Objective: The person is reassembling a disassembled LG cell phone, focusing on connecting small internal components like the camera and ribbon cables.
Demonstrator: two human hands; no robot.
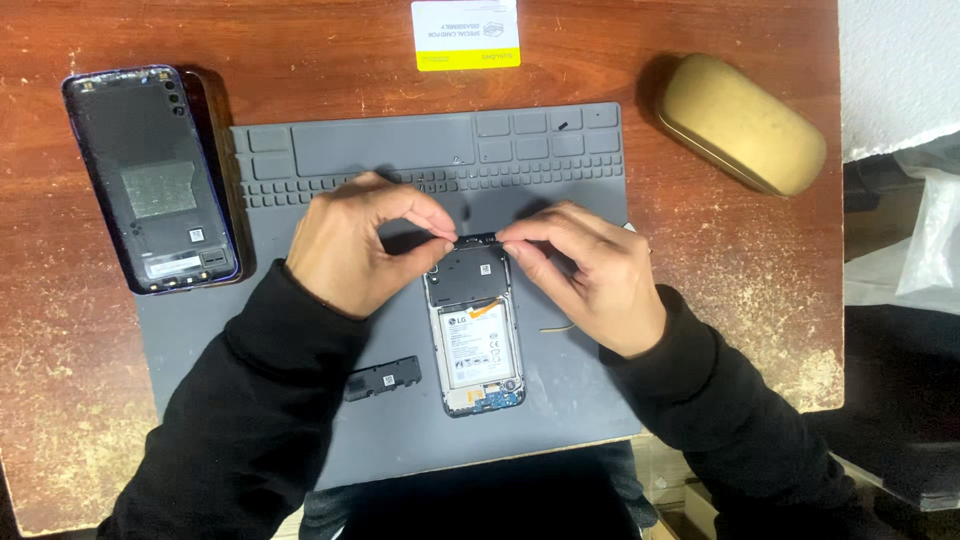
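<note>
On the grey mat (300,150), near its middle, the opened phone (474,330) is lying flat with its back off and its insides facing up. Its long axis is running straight away from you: the top end is pointing toward the mat's tray compartments, the bottom end toward your body. A white battery is showing in the lower half, a black cover plate in the upper half.

Your left hand (355,250) is pinching thumb and forefinger together at the phone's top left corner. Your right hand (590,270) is doing the same at the top right, fingertips closed on the top edge of the black plate; whether either is lifting it, you cannot tell from this view.

Just left of the phone's lower end, a small black piece (383,378) is lying loose on the mat. A thin yellowish sliver (556,327) is lying to the right, partly under your right hand. Well apart, the back cover (150,180) is resting on the table (60,380) at far left, a tan case (740,125) at upper right, and a white and yellow card (466,34) at the top edge.
</note>
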